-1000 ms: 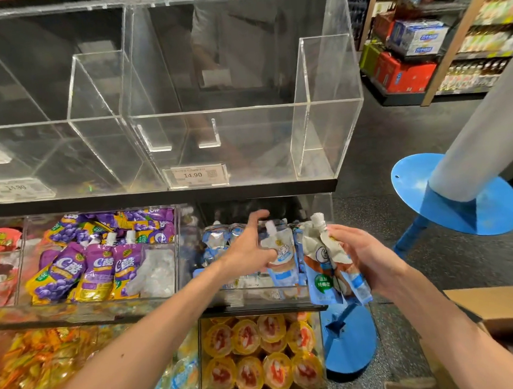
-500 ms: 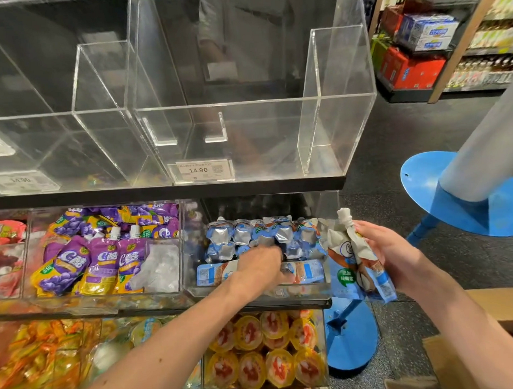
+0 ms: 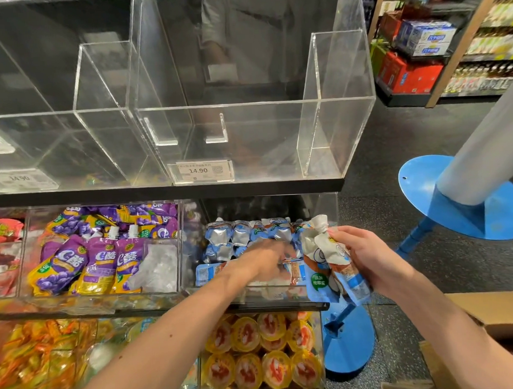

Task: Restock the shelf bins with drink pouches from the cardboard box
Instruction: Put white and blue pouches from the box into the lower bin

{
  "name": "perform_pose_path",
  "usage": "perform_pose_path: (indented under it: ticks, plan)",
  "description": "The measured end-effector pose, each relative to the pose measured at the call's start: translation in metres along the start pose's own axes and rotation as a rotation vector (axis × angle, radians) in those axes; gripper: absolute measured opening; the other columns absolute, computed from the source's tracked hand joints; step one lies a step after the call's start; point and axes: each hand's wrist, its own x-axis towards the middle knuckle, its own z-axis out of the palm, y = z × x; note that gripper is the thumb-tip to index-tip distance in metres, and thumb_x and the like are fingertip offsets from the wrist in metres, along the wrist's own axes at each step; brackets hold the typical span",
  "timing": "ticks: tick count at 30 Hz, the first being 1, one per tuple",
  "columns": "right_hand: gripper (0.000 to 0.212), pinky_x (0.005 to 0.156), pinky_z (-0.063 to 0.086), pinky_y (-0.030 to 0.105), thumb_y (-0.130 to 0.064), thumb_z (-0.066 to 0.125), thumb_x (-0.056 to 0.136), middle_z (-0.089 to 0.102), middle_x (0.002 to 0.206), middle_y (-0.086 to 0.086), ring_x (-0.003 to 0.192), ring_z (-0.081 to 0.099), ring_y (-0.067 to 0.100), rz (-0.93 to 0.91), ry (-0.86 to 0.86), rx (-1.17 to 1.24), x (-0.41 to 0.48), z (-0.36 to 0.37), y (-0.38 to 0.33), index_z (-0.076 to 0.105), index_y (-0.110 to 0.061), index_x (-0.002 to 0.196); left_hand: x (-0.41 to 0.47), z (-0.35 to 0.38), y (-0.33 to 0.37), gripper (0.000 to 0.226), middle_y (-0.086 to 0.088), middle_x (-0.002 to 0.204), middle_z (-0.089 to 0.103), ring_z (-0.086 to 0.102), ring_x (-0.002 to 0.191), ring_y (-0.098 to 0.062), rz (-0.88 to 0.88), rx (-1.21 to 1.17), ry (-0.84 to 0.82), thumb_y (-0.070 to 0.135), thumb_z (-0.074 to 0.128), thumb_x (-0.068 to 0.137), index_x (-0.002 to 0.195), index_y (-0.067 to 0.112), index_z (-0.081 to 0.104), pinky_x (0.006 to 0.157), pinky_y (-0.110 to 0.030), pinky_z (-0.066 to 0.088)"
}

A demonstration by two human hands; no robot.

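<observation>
Mid-placement: reaching with left hand point(image 3: 267, 257) into the clear bin point(image 3: 326, 206) on the middle shelf, among the blue-and-white drink pouches point(image 3: 222, 244) already racked there; too motion-blurred to tell whether curled on a pouch or loose. Gripping a spare bunch point(image 3: 330, 258) in right hand point(image 3: 367, 258), fingers wrapped round the pouch bodies, spouts up, just beside the bin's right end; cardboard box point(image 3: 489, 310) low on the right, near that forearm. Next, probably: settle the front row, then pass one pouch across from the bunch and stand it in without toppling the neighbours.
</observation>
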Motion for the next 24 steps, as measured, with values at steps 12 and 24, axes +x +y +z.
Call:
perform_pose_path:
  ticks: [12,24]
  plan:
    - [0.033,0.051,0.057,0.036,-0.027,0.059,0.099,0.073,0.096,0.020,0.073,0.074,0.029,0.005,0.202,0.162,0.035,0.068,-0.005,0.057,0.000,0.117,-0.048,-0.056,0.003,0.028,-0.002,0.100,0.076,0.071,0.088,-0.018,0.030,-0.827,0.195,0.033,0.070,0.092,0.116,0.021,0.066,0.073,-0.031,0.057]
    - [0.065,0.097,0.042,0.036,-0.061,0.027,0.101,0.059,0.130,0.019,0.119,0.056,0.031,-0.054,0.065,-0.564,0.060,0.080,0.002,0.055,-0.011,0.132,-0.066,-0.075,-0.057,0.016,-0.002,0.091,0.069,0.065,0.082,-0.016,-0.156,-0.367,0.230,0.030,0.066,0.094,0.108,0.025,0.069,0.070,-0.032,0.051]
